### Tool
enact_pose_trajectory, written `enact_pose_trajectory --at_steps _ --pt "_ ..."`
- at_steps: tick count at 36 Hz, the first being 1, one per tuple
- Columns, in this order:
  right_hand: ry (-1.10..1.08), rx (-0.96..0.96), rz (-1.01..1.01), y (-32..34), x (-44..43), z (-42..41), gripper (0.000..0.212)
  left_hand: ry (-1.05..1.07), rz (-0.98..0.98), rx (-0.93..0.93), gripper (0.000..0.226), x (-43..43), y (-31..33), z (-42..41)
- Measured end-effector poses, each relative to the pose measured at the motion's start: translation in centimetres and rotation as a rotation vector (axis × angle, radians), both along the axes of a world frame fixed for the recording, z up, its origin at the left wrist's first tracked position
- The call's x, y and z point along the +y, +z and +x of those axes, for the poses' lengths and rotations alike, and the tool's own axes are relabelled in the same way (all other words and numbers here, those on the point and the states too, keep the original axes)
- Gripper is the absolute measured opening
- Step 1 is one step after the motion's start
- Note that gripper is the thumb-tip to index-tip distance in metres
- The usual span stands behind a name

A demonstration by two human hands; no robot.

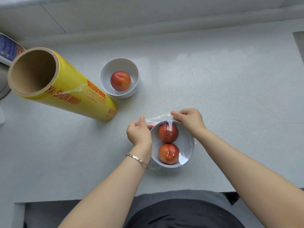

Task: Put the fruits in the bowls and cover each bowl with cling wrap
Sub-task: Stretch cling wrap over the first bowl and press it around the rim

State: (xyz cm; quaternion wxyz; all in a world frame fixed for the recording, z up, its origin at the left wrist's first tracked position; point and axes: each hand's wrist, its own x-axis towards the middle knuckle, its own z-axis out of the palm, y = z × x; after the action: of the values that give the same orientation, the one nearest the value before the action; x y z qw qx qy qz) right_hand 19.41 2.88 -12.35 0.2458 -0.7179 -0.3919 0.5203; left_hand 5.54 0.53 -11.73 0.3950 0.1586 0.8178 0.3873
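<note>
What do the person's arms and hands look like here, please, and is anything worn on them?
Both forearms are bare, with no sleeves showing in this view. The left hand has a silver-coloured chain bracelet of flat links around its wrist. The right hand and its wrist carry nothing: no watch, bracelet or glove. No rings are visible on either hand.
</note>
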Motion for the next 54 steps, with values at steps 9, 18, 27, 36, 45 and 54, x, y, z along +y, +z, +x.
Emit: enact_pose_trajectory --at_steps 9,18,27,36,45,54 --pt "-0.049 0.129 -0.230 0.8 -0.3 0.7 0.029 -0.275 -0.240 -0.047 0.027 0.8 -0.7 -1.7" --pt "0.017 0.225 -0.277 1.7 -4.0 4.5 0.034 -0.614 0.036 0.495 0.033 -0.9 1.6 -5.2" --pt "0.070 0.128 -0.074 2.3 -3.7 3.0 0.014 -1.589 -0.124 0.685 0.146 -4.1 3.6 0.4" --pt "-0.051 0.034 0.111 2.7 -4.0 2.0 0.021 -1.607 -0.154 0.777 0.144 -4.3 2.3 0.6" --pt "0.098 -0.239 0.345 2.3 -4.7 2.0 0.015 -1.572 -0.183 0.779 0.143 -4.2 2.2 0.7" --pt "0.002 -0.258 0.227 -0.5 -4.2 3.1 0.015 -1.558 -0.163 0.793 0.140 -4.3 2.4 0.7"
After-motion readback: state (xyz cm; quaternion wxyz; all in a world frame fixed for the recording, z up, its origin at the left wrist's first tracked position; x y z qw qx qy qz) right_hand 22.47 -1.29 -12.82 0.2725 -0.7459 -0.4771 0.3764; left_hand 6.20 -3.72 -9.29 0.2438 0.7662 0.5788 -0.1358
